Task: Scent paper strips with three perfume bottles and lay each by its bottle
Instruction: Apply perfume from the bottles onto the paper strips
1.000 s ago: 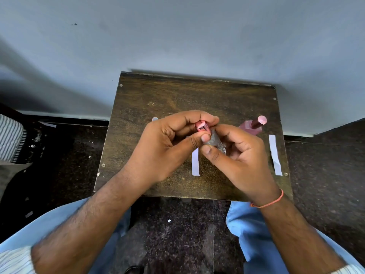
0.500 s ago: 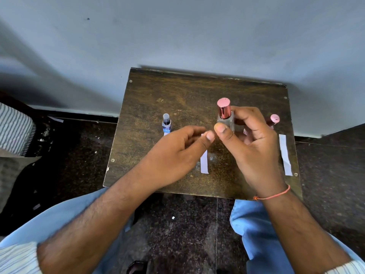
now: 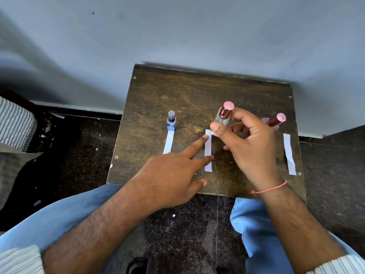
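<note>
Your right hand (image 3: 248, 147) grips the clear perfume bottle (image 3: 223, 117) with the rose cap, thumb in front and fingers curled behind, holding it near the middle of the bench (image 3: 189, 91), right at the far end of the middle paper strip (image 3: 208, 153). Whether its base rests on the wood or on the tip of the strip, you cannot tell from this angle. Your left hand (image 3: 173, 178) holds nothing: its fingers are stretched out straight, with two fingertips (image 3: 205, 136) touching the left edge of that middle strip, as if steadying or nudging it.

The blue bottle (image 3: 171, 121) stands upright on the left with the left strip (image 3: 168, 142) lying just in front of it, its far end touching the bottle's base. On the right, the dark red bottle (image 3: 273, 121) stands partly hidden behind your right hand, and the right strip (image 3: 289, 154) lies just beside it near the bench's right edge.

So all three strips already lie flat, each by a bottle, and the task looks close to finished. Whether each strip has been scented cannot be seen. What seems left: set the clear bottle down firmly, square the middle strip to it, and let go with both hands.
</note>
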